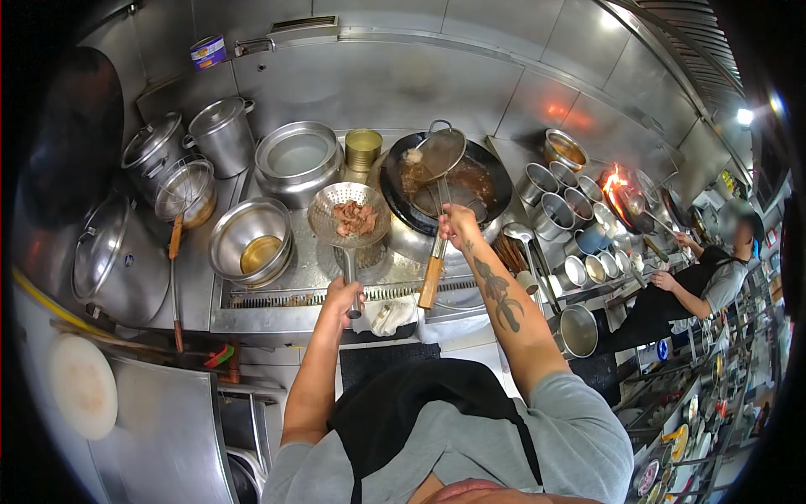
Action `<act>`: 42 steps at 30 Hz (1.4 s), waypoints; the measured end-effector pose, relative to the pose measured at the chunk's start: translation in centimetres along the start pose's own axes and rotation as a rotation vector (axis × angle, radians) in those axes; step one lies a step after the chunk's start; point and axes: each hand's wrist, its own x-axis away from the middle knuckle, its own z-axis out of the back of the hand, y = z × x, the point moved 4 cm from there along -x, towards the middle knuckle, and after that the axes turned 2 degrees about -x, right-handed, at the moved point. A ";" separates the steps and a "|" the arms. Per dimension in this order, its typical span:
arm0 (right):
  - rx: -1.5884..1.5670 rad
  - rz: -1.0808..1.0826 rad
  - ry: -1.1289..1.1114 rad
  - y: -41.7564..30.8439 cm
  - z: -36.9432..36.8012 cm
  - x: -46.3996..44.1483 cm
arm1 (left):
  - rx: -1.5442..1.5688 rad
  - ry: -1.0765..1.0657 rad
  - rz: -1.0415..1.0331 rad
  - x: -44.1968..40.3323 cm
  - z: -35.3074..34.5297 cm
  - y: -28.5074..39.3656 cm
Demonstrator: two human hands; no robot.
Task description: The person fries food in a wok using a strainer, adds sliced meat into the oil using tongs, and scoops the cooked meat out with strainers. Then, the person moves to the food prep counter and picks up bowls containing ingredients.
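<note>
My left hand is closed round the metal handle of a perforated ladle, which holds cooked meat pieces above the steel counter. My right hand grips the handle of a mesh strainer, its wooden end pointing back toward me. The strainer's bowl is over a black wok with brown liquid in it. A pale lump shows near the strainer's left edge. A second round mesh or ladle in the wok is only partly visible.
Left of the ladle stand a steel bowl with yellow liquid and a large pot. A tin is behind. Metal containers crowd the right side. Farther right, a co-worker stands by a flaming wok.
</note>
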 end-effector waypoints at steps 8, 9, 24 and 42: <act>0.112 -0.061 -0.109 -1.1 2.8 4.6 | -0.037 0.020 -0.034 -1.2 -0.5 0.8; 0.137 -0.064 -0.116 -1.4 3.3 5.4 | -0.044 0.031 -0.039 -1.3 -0.6 1.0; 0.305 -0.113 -0.220 -4.5 6.4 10.4 | -0.092 0.068 -0.087 -4.0 -1.1 1.9; 0.554 0.000 -0.297 -7.0 4.6 13.5 | 0.089 0.002 -0.095 -4.4 -1.3 2.2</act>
